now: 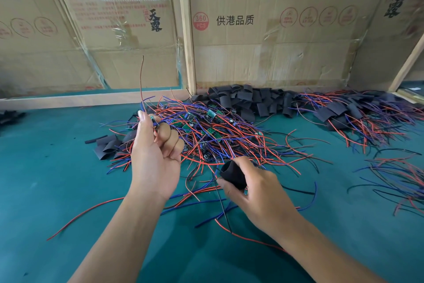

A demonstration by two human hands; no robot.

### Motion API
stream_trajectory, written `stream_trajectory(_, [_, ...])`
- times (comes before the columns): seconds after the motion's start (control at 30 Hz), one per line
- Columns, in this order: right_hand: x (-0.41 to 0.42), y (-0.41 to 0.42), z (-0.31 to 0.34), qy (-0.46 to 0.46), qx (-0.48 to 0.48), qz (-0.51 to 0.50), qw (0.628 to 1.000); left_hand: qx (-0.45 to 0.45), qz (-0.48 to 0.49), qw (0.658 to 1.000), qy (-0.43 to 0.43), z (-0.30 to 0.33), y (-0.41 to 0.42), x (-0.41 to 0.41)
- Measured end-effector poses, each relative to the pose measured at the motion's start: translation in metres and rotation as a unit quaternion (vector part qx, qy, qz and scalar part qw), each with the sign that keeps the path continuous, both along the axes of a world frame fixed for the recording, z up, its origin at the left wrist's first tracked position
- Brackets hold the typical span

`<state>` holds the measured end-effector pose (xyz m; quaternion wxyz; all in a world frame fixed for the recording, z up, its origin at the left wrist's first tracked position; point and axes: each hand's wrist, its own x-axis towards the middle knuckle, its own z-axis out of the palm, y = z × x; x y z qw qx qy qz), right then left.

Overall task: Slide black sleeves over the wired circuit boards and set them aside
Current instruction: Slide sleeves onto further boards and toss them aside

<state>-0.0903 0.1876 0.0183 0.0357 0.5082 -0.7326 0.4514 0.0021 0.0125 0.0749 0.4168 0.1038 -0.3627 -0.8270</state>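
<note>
My left hand [156, 152] is raised over the green table and pinches a small wired circuit board [153, 119] between thumb and fingers; one red wire [141, 80] sticks straight up from it. Lower and to the right, my right hand [254, 193] grips a black sleeve [232, 174] with its open end facing up-left. A black wire hangs below that hand. Behind both hands lies a tangled pile of wired boards [213, 131] with red, blue and black leads. Empty black sleeves [252, 99] are heaped along the back wall.
Sleeved boards with their wires [358, 117] lie in a heap at the right, with more loose wires [394, 181] nearer me. A few flat sleeves [107, 145] lie left of the pile. Cardboard walls [263, 30] and a wooden rail [87, 99] close the back. Green mat [57, 179] spreads left.
</note>
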Motion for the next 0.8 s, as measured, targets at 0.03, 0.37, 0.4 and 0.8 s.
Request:
stream_trajectory(0.03, [0.000,0.000,0.000,-0.005,-0.006,-0.004,1.000,-0.008,-0.001,1.000,-0.001,0.000,0.001,0.000])
stream_trajectory(0.37, [-0.002,0.003,0.003,0.073,0.003,-0.036,0.997,-0.068,0.006,0.998,0.013,0.001,0.012,-0.004])
stream_trajectory(0.4, [-0.002,0.003,0.003,0.073,0.002,-0.034,0.997,-0.066,0.009,0.998,0.012,0.001,0.011,-0.003])
stream_trajectory(0.8, [-0.003,0.003,0.002,0.172,0.008,-0.042,0.984,-0.073,0.023,0.997,-0.007,0.001,0.015,-0.003])
